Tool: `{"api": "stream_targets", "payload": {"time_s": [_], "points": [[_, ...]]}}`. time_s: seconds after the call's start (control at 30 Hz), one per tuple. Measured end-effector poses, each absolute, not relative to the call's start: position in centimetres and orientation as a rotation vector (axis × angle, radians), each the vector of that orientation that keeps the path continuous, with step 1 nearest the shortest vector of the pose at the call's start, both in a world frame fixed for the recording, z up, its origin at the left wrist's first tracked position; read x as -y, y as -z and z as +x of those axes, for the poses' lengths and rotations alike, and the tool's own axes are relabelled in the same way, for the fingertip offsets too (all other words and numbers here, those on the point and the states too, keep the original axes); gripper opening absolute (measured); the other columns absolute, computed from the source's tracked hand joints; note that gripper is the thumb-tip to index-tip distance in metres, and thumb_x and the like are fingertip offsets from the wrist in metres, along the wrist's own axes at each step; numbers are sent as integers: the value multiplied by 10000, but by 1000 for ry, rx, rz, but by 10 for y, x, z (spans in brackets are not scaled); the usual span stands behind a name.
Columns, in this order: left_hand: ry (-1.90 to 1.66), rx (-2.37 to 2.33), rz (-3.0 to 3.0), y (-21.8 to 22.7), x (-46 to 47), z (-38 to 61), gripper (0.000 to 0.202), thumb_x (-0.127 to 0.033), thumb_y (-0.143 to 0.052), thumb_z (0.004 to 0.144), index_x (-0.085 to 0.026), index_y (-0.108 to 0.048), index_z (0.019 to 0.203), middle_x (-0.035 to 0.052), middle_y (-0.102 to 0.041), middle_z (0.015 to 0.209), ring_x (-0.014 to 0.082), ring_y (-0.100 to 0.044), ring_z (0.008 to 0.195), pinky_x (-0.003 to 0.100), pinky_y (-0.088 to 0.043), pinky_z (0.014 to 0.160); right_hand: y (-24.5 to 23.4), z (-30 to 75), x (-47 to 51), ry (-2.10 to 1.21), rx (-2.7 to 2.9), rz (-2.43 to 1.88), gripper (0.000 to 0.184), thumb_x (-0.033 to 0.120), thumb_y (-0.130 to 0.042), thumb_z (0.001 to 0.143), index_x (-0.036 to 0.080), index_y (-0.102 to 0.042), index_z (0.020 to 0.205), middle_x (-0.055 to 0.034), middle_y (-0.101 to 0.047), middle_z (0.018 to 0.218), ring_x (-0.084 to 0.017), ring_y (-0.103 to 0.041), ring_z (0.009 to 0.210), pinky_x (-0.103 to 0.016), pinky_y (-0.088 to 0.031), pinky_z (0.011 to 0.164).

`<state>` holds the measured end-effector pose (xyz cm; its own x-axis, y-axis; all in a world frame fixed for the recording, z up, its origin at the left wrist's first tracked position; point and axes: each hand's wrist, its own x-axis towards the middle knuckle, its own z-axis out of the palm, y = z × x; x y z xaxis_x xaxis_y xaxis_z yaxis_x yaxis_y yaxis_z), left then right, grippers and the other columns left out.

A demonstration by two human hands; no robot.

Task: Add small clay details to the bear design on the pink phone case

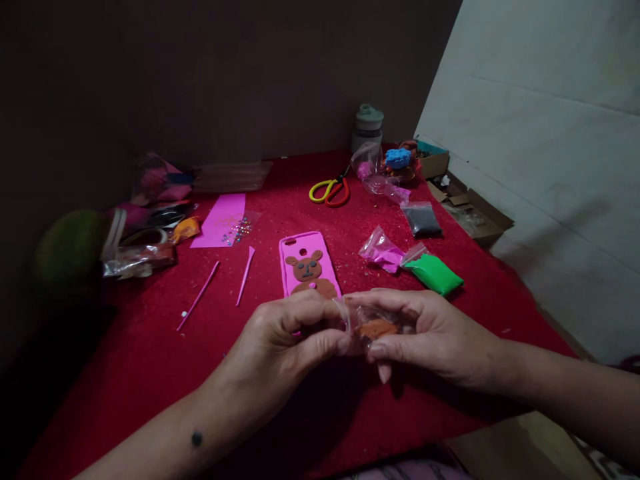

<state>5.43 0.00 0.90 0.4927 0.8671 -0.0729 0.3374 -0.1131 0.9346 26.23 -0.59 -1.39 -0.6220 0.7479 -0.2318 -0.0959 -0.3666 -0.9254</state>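
Observation:
Between my two hands is a small clear plastic bag of brown clay (376, 329). My left hand (295, 333) pinches the bag's open-looking end between thumb and fingers. Around the filled part, my right hand (425, 337) has its thumb in front and fingers behind. Just beyond my left hand lies a pink phone case (325, 257) with a brown clay bear (307, 270) on it; my hand hides its lower end. Two thin pink modelling tools (200, 293) lie to the left of the case.
Right of the case are bags of pink clay (383, 252), green clay (435, 272) and dark clay (423, 220). Scissors (330, 191) and a bottle (369, 123) are farther back. Pink paper (220, 223), small gems (239, 230) and bagged supplies (145, 257) lie left. A cardboard box (480, 213) stands right.

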Motion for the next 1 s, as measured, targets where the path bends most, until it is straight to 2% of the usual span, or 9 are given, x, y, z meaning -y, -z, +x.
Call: {"api": "stream_targets", "payload": {"time_s": [0.1,0.2,0.33,0.5,0.67,0.77,0.9,1.0], "points": [[-614,-985,1835,-10,1,54,142,-189,-646,861,-245,-764,916,2,-697,869,133,-644,812,203,-487,740,13,262,7,-2041,1278,-857,397,75,-629,800,169,-632,1186,9,-614,803,-53,-577,594,-178,-515,597],[-667,-972,1967,-7,3,55,158,-170,-632,867,-232,-752,948,13,-669,867,121,-633,786,184,-483,691,14,263,7,-2070,1275,-872,435,89,-632,814,169,-598,1240,6,-625,801,-56,-594,592,-176,-510,600],[-772,-966,2107,-2,5,55,122,-110,-618,856,-169,-724,843,13,-608,781,106,-602,719,164,-468,634,14,265,7,-2133,1268,-873,475,82,-628,823,165,-568,1288,8,-625,781,-58,-608,595,-172,-501,605],[-789,-941,2177,2,5,58,118,-122,-614,867,-192,-707,883,6,-574,783,100,-583,713,153,-468,625,13,264,8,-2176,1199,-859,505,72,-631,813,149,-551,1305,8,-629,767,-62,-613,584,-176,-502,596],[-886,-929,2251,4,7,60,126,-65,-594,857,-154,-675,822,2,-571,778,77,-576,699,125,-449,619,13,265,8,-2189,1162,-862,531,61,-652,799,150,-546,1313,13,-635,753,-60,-609,582,-174,-502,586],[-846,-940,2229,3,8,60,124,-67,-596,854,-147,-656,780,0,-567,775,75,-572,704,128,-447,627,12,265,6,-2201,1173,-863,519,110,-662,817,141,-534,1319,5,-638,763,-66,-613,581,-188,-506,595],[-823,-919,2183,1,7,59,170,-45,-564,860,-148,-618,736,-4,-564,767,80,-574,725,140,-455,655,12,265,5,-2147,1251,-872,376,216,-575,920,115,-561,1281,-11,-639,716,-62,-610,531,-169,-464,559],[-819,-924,2171,2,7,59,171,-42,-574,861,-146,-611,731,10,-592,814,84,-592,755,135,-463,672,15,265,6,-2159,1198,-865,385,232,-593,909,121,-554,1275,-22,-644,731,-79,-611,543,-187,-473,553]]}}
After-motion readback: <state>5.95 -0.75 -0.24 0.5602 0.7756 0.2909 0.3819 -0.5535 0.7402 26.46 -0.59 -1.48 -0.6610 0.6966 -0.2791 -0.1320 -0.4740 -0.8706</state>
